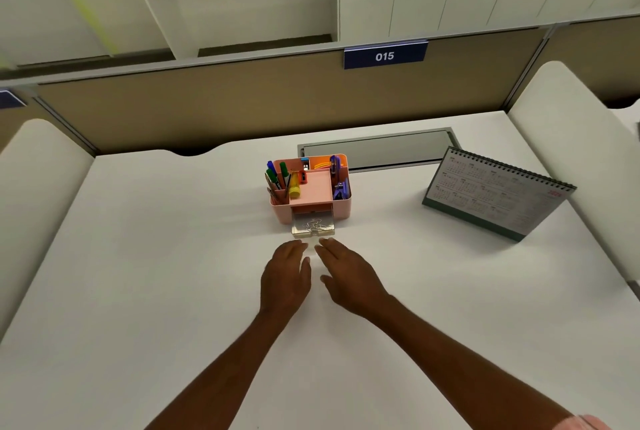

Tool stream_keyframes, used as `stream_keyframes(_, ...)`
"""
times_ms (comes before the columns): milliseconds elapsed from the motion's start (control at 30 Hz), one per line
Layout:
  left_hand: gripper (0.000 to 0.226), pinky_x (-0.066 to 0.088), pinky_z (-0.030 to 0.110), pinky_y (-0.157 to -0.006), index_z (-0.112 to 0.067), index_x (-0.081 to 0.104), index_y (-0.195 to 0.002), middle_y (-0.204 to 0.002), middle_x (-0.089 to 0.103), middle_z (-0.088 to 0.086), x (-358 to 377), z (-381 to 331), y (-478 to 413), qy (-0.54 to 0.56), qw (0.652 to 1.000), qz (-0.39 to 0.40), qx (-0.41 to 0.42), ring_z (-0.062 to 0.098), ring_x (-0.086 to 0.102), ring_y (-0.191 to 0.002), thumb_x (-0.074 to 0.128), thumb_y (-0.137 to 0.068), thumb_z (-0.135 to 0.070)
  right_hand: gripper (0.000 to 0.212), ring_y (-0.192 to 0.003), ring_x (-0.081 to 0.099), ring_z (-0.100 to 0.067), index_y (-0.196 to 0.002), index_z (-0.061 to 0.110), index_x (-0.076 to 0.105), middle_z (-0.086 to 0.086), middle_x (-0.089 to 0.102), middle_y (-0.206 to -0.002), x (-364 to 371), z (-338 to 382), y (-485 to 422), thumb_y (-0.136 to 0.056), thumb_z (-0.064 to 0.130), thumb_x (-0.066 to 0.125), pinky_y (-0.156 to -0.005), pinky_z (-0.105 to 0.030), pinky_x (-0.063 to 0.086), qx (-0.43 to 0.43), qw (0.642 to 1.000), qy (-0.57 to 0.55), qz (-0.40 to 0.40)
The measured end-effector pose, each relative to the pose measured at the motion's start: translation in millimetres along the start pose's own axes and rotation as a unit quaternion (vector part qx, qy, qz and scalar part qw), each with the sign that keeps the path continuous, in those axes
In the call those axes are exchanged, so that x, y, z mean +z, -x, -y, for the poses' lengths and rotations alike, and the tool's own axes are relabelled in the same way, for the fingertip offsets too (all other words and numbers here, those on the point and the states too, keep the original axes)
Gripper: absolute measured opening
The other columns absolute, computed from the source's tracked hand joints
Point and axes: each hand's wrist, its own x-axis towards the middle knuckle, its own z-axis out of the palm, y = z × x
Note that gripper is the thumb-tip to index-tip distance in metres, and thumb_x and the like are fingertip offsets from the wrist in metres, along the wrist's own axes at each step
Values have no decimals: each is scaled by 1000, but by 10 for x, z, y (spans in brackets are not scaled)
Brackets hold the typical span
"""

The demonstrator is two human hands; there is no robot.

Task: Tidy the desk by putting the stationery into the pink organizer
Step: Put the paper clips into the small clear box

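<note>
The pink organizer (341, 205) stands at the middle of the white desk (156, 273). Green and blue markers (277, 176) fill its left compartment, with a yellow glue stick (294, 187) beside them. A purple stapler (341, 189) and purple pen sit on its right side. Its clear drawer (313, 225) is pulled out toward me and holds paper clips. My left hand (285, 275) and my right hand (346, 273) lie side by side just in front of the drawer, fingers straight, fingertips close to its front edge. Neither hand holds anything.
A desk calendar (495, 194) stands at the right. A grey cable hatch (377, 149) lies behind the organizer. White side dividers flank the desk, and a tan partition with a "015" sign (384, 56) closes the back.
</note>
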Motion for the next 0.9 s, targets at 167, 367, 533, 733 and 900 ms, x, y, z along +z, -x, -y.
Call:
stream_keyframes(167,38,47,37,-108,-13,69,-133,-140,66,7,-30,-35,-116,-9,1000,10,4,24,62,-130,69,-97,-25,72,-153,28,-24,-158,13,33,-6,27,-166,1,-10,-146,-97,28,68,-121,-37,30,12,1000,19,21)
stream_keyframes(367,38,45,35,-110,-14,68,-135,-143,63,6,-86,-21,-279,-17,1000,21,4,23,59,-134,67,-99,-26,73,-156,20,-22,-160,15,25,-4,19,-169,-57,-4,-293,-100,30,63,-123,-36,24,36,998,29,37)
stream_keyframes(533,40,44,36,-112,-14,65,-139,-146,60,5,-118,-65,-402,-21,999,42,9,22,56,-137,65,-100,-27,73,-157,15,-22,-161,15,22,-4,14,-170,-98,-25,-414,-101,29,61,-123,-37,24,55,997,31,47)
stream_keyframes(733,45,45,35,-112,-16,58,-145,-152,55,3,-124,-85,-520,-24,997,66,3,20,55,-139,62,-102,-29,75,-157,13,-21,-162,14,18,-4,10,-171,-116,-73,-554,-102,28,61,-120,-38,31,60,995,39,67)
stream_keyframes(900,48,44,32,-113,-17,54,-149,-155,51,1,-100,-75,-603,-34,996,85,1,18,52,-141,59,-103,-30,75,-157,13,-22,-162,14,19,-4,9,-171,-115,-97,-627,-102,29,61,-119,-40,33,69,994,42,77)
